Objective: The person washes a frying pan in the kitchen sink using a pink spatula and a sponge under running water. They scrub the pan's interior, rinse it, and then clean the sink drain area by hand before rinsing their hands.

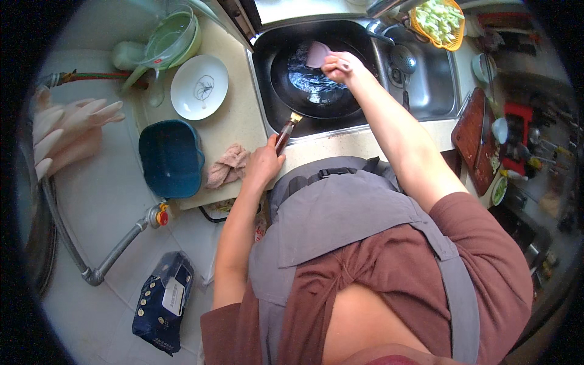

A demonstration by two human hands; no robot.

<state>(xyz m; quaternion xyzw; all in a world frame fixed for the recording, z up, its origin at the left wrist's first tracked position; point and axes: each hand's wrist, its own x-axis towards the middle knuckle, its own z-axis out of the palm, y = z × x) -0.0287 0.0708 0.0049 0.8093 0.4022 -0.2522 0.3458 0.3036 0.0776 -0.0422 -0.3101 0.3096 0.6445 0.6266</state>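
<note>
A black wok (283, 75) with water in it lies in the larger basin of a double sink (360, 130). My left hand (264, 162) is closed around the wok's brown handle (284, 139), over the sink's front edge. Above the wok, my right hand (340, 67) grips a pale pink scraper or spatula (318, 54), its blade over the water near the wok's far side. The faucet (381, 7) is partly seen at the top. A pink cloth (228, 168) lies on the counter beside my left hand.
Left of the sink are a white plate (214, 73), a teal basin (171, 159) and green bowls (182, 43). An orange basket (449, 44) of chopped vegetables stands behind the smaller basin, which holds a slotted ladle (403, 59). A cutting board (472, 132) with a knife lies at the right.
</note>
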